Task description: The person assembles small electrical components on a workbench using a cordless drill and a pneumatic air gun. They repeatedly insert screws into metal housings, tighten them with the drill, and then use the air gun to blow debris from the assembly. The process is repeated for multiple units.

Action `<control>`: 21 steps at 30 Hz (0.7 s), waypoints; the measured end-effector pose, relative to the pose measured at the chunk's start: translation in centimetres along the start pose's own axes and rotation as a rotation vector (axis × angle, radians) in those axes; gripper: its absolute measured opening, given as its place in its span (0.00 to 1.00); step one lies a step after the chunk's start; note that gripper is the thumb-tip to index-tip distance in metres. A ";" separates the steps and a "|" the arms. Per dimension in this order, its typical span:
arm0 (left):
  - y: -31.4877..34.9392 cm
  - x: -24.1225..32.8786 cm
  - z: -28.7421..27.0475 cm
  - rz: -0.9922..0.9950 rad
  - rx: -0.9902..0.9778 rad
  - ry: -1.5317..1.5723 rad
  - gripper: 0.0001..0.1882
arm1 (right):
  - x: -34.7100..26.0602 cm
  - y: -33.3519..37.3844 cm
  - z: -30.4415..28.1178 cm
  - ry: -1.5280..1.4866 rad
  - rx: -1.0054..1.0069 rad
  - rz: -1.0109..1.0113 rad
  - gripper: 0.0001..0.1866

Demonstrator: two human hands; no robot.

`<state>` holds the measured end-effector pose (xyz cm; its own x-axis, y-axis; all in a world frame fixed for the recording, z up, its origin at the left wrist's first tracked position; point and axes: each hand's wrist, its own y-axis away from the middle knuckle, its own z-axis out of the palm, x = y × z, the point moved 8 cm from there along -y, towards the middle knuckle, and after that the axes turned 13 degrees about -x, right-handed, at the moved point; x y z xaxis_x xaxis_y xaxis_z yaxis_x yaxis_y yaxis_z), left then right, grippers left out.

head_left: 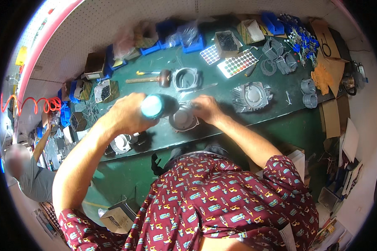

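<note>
My left hand is wrapped round a teal and black power driver, whose front end reaches over a round grey metal housing near the bench's front edge. On the right side of that housing, my right hand grips its rim with bent fingers. The driver's tip is hidden from this angle. Just beyond lies an open metal ring-shaped casting. A finned metal housing sits to the right, and another metal housing is under my left forearm.
A mallet and a yellow-handled tool lie beyond my left hand. Blue bins and sticker sheets line the back of the green bench. Grey ring parts are at back right. Another person works at far left.
</note>
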<state>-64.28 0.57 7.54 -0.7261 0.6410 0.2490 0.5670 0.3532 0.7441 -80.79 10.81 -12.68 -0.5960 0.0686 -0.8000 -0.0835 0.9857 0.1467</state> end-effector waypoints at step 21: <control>0.0 0.6 1.1 0.084 -0.034 0.169 0.21 | -0.9 1.4 0.1 -0.088 0.104 0.141 0.14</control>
<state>-64.23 1.74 7.01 -0.7335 0.5425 0.4095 0.6170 0.2786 0.7360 -80.26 12.17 -11.83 -0.5231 0.2157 -0.8245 0.0819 0.9757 0.2033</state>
